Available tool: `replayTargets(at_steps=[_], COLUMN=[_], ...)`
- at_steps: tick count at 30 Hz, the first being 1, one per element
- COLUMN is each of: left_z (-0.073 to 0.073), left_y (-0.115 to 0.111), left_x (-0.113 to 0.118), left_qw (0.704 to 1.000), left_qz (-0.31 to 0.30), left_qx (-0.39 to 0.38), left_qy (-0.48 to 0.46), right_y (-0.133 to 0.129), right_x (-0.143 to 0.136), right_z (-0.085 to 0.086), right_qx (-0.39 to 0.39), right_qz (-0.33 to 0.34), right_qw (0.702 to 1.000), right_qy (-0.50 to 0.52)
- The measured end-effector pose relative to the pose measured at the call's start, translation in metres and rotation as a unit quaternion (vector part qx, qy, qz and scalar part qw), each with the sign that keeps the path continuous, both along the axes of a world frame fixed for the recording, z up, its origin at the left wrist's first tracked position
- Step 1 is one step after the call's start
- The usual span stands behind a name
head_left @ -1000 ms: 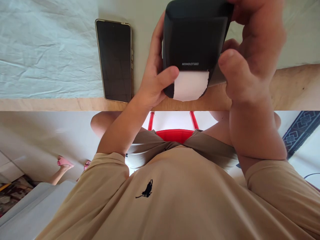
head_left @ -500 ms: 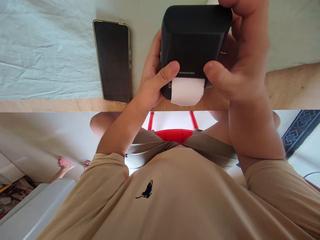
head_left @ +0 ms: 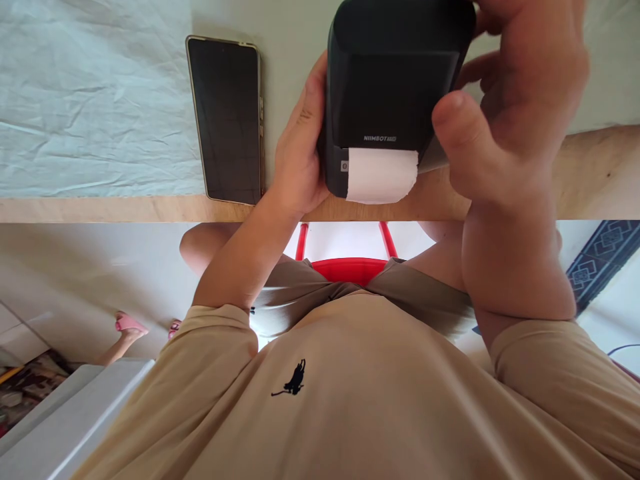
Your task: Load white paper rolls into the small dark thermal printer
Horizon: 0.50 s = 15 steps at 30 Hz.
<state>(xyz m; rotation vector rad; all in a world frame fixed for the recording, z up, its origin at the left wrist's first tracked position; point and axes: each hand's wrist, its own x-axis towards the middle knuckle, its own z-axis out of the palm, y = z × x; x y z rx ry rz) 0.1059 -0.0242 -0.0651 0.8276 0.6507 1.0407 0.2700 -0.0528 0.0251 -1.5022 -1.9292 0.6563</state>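
Observation:
A black label printer (head_left: 395, 93) marked NIIMBOT is held up above the table's near edge, and its top end is cut off by the upper frame edge. White label paper (head_left: 383, 175) sticks out of its slot on the side toward me. My left hand (head_left: 303, 143) grips the printer's left side, thumb along that side and the other fingers hidden behind. At the right, my right hand (head_left: 515, 113) has its thumb lifted clear of the printer. Its fingers are apart near the printer's right side, partly hidden behind it.
A dark-screened phone (head_left: 227, 120) lies on the table left of my hands. Crinkled pale sheeting (head_left: 95, 100) covers the table, with a bare wooden edge (head_left: 100, 210). Below is a red stool (head_left: 350, 270). Another person's foot in a pink slipper (head_left: 131, 325) shows at lower left.
The printer has shifted slightly up and right. My left thumb has moved from its face to its side. My right hand has moved right, its thumb coming off the printer.

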Motion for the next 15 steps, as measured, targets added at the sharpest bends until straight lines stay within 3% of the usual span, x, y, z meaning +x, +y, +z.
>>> replayTargets(at_steps=[3, 8, 13, 15], left_z=[0.010, 0.040, 0.044, 0.044], left_y=[-0.003, -0.011, -0.010, -0.009], left_x=[-0.001, -0.004, -0.004, -0.004], left_qw=[0.999, 0.996, 0.993, 0.993], left_qz=[0.035, 0.027, 0.060, 0.044], left_qx=[-0.012, -0.085, -0.098, -0.104], left_qy=[-0.003, 0.015, 0.021, 0.015], right_y=[0.000, 0.001, 0.003, 0.003], right_x=[0.000, -0.002, 0.002, 0.004], right_z=[0.000, -0.002, -0.001, -0.001], right_qx=[-0.015, -0.021, -0.020, -0.025], right_qz=[0.036, 0.062, 0.105, 0.073], right_qw=[0.999, 0.998, 0.994, 0.997], right_qy=[0.018, 0.002, -0.008, 0.008])
